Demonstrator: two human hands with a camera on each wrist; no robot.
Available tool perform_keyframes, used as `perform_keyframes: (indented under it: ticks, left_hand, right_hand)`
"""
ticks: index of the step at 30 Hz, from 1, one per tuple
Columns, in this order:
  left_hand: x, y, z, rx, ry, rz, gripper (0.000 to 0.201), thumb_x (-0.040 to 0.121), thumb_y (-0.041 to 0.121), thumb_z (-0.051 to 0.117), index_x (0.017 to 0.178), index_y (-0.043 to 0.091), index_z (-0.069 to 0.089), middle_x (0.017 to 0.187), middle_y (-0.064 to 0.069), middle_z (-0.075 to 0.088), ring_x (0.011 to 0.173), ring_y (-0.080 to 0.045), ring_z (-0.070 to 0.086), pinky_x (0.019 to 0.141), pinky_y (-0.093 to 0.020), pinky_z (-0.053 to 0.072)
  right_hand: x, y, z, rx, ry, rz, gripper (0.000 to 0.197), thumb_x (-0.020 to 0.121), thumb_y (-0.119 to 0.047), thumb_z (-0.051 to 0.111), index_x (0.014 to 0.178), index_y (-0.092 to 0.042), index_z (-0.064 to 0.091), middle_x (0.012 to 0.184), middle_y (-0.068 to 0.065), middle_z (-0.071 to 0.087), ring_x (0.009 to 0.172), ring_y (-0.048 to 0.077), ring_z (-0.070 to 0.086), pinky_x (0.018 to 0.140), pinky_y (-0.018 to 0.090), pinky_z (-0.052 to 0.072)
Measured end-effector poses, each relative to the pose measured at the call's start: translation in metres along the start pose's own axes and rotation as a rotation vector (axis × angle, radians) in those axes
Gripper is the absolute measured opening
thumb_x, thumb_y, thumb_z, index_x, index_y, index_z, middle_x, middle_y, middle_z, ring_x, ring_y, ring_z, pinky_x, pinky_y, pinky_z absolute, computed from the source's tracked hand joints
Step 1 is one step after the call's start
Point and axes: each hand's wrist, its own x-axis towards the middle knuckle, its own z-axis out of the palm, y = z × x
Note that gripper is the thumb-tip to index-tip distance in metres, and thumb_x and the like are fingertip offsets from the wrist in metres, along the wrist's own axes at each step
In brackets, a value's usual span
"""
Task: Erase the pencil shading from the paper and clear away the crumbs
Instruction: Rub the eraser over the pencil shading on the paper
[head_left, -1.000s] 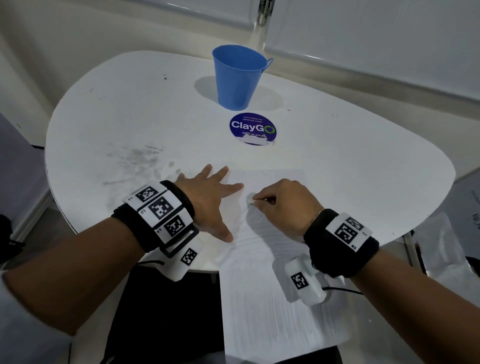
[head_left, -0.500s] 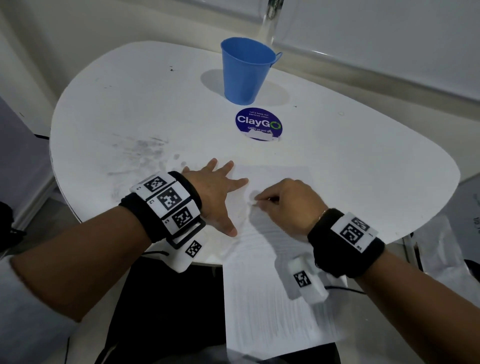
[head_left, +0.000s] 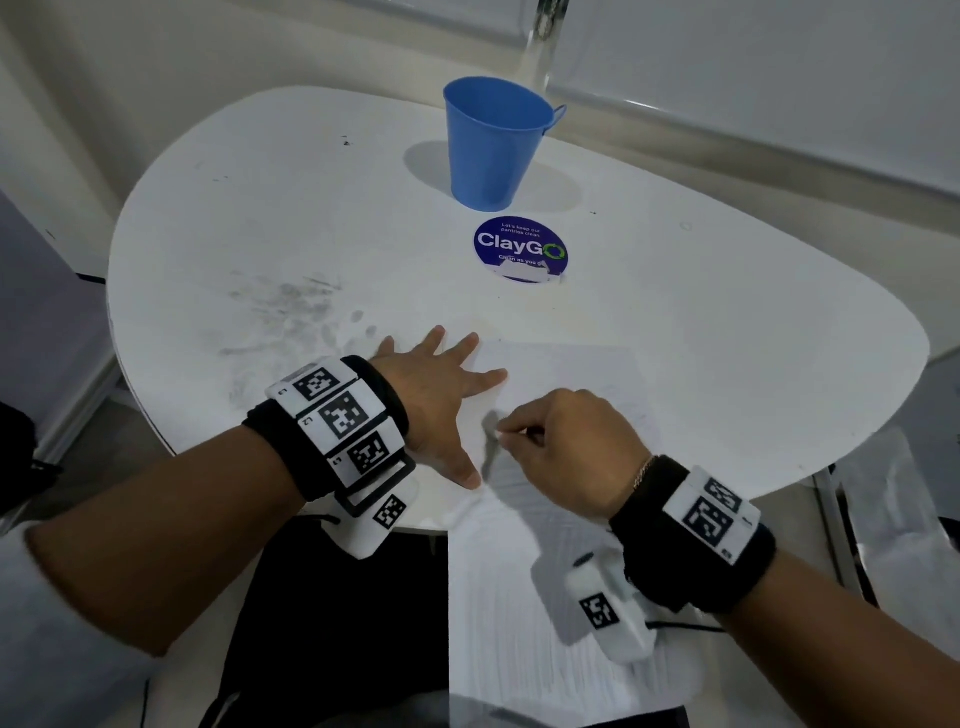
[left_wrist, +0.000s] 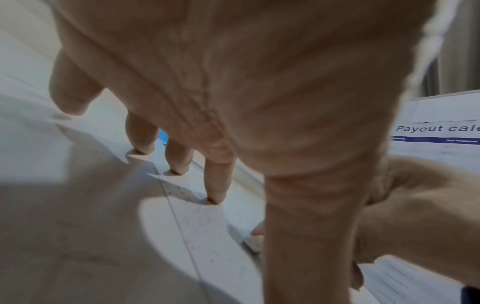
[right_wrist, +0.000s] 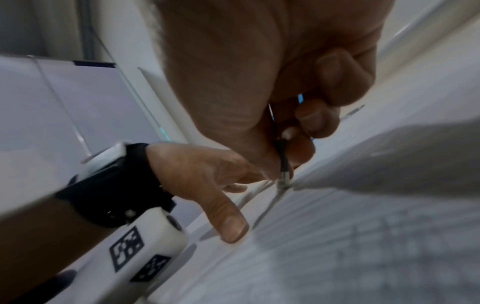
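Your right hand (head_left: 566, 452) slid a bit nearer, fingers pinching a small eraser (right_wrist: 284, 164). Your left hand (head_left: 441, 400) lies flat, fingers spread, pressing the paper (head_left: 571, 374).

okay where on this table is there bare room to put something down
Bare table lies right of the ClayGo sticker, beyond the paper, and left of the blue cup, above the grey smudges. It is crowded at the near edge, where the left hand and right hand work.
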Motion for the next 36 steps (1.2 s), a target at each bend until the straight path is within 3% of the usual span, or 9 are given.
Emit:
perform_keyframes:
  ticks: [4,8,11,17,21,26,30,34,36]
  left_hand:
    - [-0.002,0.008,0.001,0.007,0.000,0.026,0.119,0.071,0.078,0.069,0.155,0.051,-0.013,0.164,0.009,-0.028,0.151,-0.023,-0.027,0.122,-0.061,-0.003]
    - [-0.002,0.012,0.002,-0.003,-0.007,0.031,0.120,0.070,0.078,0.069,0.154,0.052,-0.012,0.164,0.010,-0.029,0.151,-0.023,-0.028,0.122,-0.061,-0.002]
    - [-0.001,0.012,0.003,0.008,-0.014,0.031,0.120,0.069,0.079,0.069,0.153,0.054,-0.013,0.163,0.011,-0.029,0.151,-0.023,-0.028,0.122,-0.062,0.000]
    - [0.001,0.016,0.003,0.019,-0.022,0.040,0.121,0.069,0.081,0.068,0.153,0.054,-0.014,0.163,0.011,-0.031,0.151,-0.023,-0.028,0.123,-0.061,-0.001]
    - [0.001,0.015,0.003,0.004,-0.028,0.034,0.121,0.068,0.079,0.070,0.153,0.055,-0.013,0.163,0.012,-0.031,0.151,-0.022,-0.029,0.123,-0.059,-0.002]
    - [0.003,0.014,0.003,-0.007,-0.027,0.035,0.122,0.068,0.078,0.072,0.153,0.056,-0.012,0.162,0.014,-0.031,0.151,-0.022,-0.028,0.122,-0.058,-0.003]
    - [0.003,0.015,0.002,-0.006,-0.031,0.032,0.122,0.068,0.076,0.073,0.152,0.056,-0.012,0.162,0.015,-0.031,0.151,-0.021,-0.029,0.123,-0.058,-0.002]
    - [0.004,0.014,0.003,-0.005,-0.028,0.037,0.122,0.067,0.077,0.073,0.152,0.057,-0.012,0.162,0.016,-0.030,0.151,-0.021,-0.029,0.123,-0.059,-0.002]
    - [0.004,0.014,0.003,-0.002,-0.026,0.038,0.122,0.067,0.076,0.074,0.152,0.057,-0.011,0.162,0.016,-0.030,0.151,-0.021,-0.028,0.123,-0.059,-0.001]
  right_hand:
    - [-0.007,0.015,0.001,0.145,0.019,0.044,0.017,0.095,-0.035,0.062,0.104,-0.035,0.076,0.101,-0.022,0.072,0.083,0.000,0.063,0.079,0.026,0.053]
    - [-0.016,0.022,0.011,0.180,0.058,0.046,0.020,0.094,-0.036,0.061,0.108,-0.036,0.075,0.107,-0.022,0.072,0.092,0.000,0.066,0.084,0.029,0.054]
    - [-0.020,0.019,0.017,0.195,0.000,0.005,0.021,0.094,-0.039,0.060,0.108,-0.037,0.075,0.112,-0.023,0.070,0.095,0.001,0.066,0.087,0.031,0.054]
    - [-0.015,0.029,0.009,0.179,0.056,0.049,0.018,0.093,-0.036,0.061,0.104,-0.035,0.076,0.100,-0.017,0.074,0.089,0.007,0.066,0.083,0.033,0.054]
    - [-0.019,0.023,0.013,0.173,-0.015,-0.008,0.019,0.093,-0.036,0.061,0.105,-0.038,0.075,0.106,-0.020,0.073,0.091,0.005,0.067,0.083,0.031,0.054]
    - [-0.010,0.030,0.004,0.178,0.102,0.073,0.017,0.093,-0.033,0.063,0.104,-0.034,0.076,0.101,-0.016,0.074,0.091,0.009,0.067,0.084,0.030,0.054]
    - [-0.021,0.015,0.006,0.175,-0.043,-0.052,0.017,0.094,-0.033,0.062,0.101,-0.035,0.077,0.081,-0.021,0.072,0.071,0.001,0.063,0.076,0.026,0.053]
    - [-0.011,0.026,-0.003,0.137,0.106,0.059,0.019,0.093,-0.030,0.062,0.104,-0.032,0.077,0.098,-0.014,0.075,0.090,0.012,0.068,0.083,0.030,0.054]
    - [-0.017,0.021,0.001,0.126,0.071,0.015,0.019,0.094,-0.031,0.060,0.102,-0.032,0.077,0.087,-0.020,0.074,0.079,0.009,0.067,0.077,0.029,0.053]
